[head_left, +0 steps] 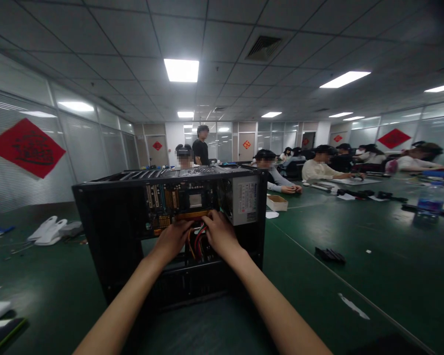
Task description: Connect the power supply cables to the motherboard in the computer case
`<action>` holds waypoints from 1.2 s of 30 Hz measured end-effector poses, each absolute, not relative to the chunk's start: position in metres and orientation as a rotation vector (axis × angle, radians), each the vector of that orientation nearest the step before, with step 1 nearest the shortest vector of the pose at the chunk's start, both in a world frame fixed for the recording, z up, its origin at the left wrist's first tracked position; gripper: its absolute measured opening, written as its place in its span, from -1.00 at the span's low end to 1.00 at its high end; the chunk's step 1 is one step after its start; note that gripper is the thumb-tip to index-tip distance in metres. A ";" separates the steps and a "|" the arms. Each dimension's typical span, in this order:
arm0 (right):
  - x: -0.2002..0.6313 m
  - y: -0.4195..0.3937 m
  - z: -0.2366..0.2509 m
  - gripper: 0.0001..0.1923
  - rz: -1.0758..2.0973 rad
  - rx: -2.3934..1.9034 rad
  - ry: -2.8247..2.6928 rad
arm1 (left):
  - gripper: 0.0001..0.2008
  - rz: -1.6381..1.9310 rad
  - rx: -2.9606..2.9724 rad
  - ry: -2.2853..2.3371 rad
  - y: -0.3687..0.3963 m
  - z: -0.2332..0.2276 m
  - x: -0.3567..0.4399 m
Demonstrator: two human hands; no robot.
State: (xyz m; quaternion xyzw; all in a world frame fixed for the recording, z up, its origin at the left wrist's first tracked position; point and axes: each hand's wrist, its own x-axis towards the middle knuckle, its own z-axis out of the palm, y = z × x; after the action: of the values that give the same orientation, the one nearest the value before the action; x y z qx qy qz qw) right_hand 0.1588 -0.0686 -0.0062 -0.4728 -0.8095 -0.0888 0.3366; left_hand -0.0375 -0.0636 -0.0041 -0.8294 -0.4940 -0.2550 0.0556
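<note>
An open black computer case (92, 231) stands on the table in front of me, its inside facing me. Both my hands reach into it at the lower edge of the motherboard (183, 190). My left hand (173, 239) has its fingers bent together by the yellow-orange slots (192, 215). Close beside it, my right hand (220, 234) is closed with its fingertips at the same slots. Whatever the fingertips grip is hidden. Red, black and yellow cables (198, 244) hang between the hands. The power supply (244, 199) sits at the case's upper right.
The green table (299, 286) carries a small cardboard box (277, 202), a black part (330, 255), a paper scrap (354, 305) and a large water bottle (431, 199). White objects (48, 230) lie left of the case. Several people sit farther along; one person (201, 148) stands behind.
</note>
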 end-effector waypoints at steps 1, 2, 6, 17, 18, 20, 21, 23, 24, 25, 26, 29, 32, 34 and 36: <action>0.159 -0.072 -0.006 -0.66 -0.243 -1.242 -2.092 | -0.62 -0.740 -2.511 -1.528 -0.065 -0.005 -0.039; 0.158 -0.074 -0.005 -0.68 -0.252 -1.237 -2.084 | -0.61 -0.696 -2.506 -1.560 -0.067 -0.005 -0.040; 0.157 -0.076 -0.008 -0.78 -0.199 -1.215 -2.124 | -0.64 -0.554 -2.447 -1.647 -0.072 -0.002 -0.038; 0.157 -0.068 -0.020 -0.81 0.045 -1.228 -2.144 | -0.69 -0.335 -2.287 -1.657 -0.083 0.006 -0.027; 0.157 -0.068 -0.020 -0.81 0.057 -1.220 -2.141 | -0.69 -0.317 -2.288 -1.657 -0.083 0.007 -0.026; 0.157 -0.067 -0.021 -0.82 0.074 -1.220 -2.135 | -0.69 -0.274 -2.286 -1.672 -0.084 0.010 -0.024; 0.158 -0.067 -0.021 -0.82 0.080 -1.222 -2.136 | -0.69 -0.248 -2.287 -1.676 -0.084 0.011 -0.023; 0.158 -0.067 -0.021 -0.82 0.086 -1.223 -2.145 | -0.69 -0.205 -2.284 -1.659 -0.084 0.013 -0.021; 0.158 -0.068 -0.020 -0.82 0.089 -1.220 -2.153 | -0.69 -0.193 -2.278 -1.647 -0.084 0.013 -0.019; 0.158 -0.068 -0.020 -0.82 0.090 -1.215 -2.160 | -0.69 -0.187 -2.271 -1.636 -0.084 0.014 -0.018; 0.157 -0.068 -0.020 -0.81 0.091 -1.213 -2.166 | -0.68 -0.184 -2.266 -1.632 -0.084 0.014 -0.017; 0.156 -0.068 -0.020 -0.81 0.081 -1.217 -2.180 | -0.67 -0.187 -2.274 -1.644 -0.085 0.015 -0.016; 0.154 -0.067 -0.021 -0.83 0.050 -1.228 -2.197 | -0.67 -0.186 -2.272 -1.645 -0.087 0.015 -0.014; 0.154 -0.067 -0.021 -0.82 0.040 -1.237 -2.202 | -0.67 -0.149 -2.257 -1.635 -0.088 0.017 -0.012; 0.154 -0.067 -0.020 -0.81 0.051 -1.248 -2.210 | -0.66 -0.080 -2.246 -1.637 -0.089 0.019 -0.010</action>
State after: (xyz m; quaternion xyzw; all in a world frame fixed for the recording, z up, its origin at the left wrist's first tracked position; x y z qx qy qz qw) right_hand 0.1541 -0.0674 -0.0203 -0.4694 -0.8313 0.0193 0.2970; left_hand -0.0105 -0.0886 0.0186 -0.7946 -0.5793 -0.0282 0.1796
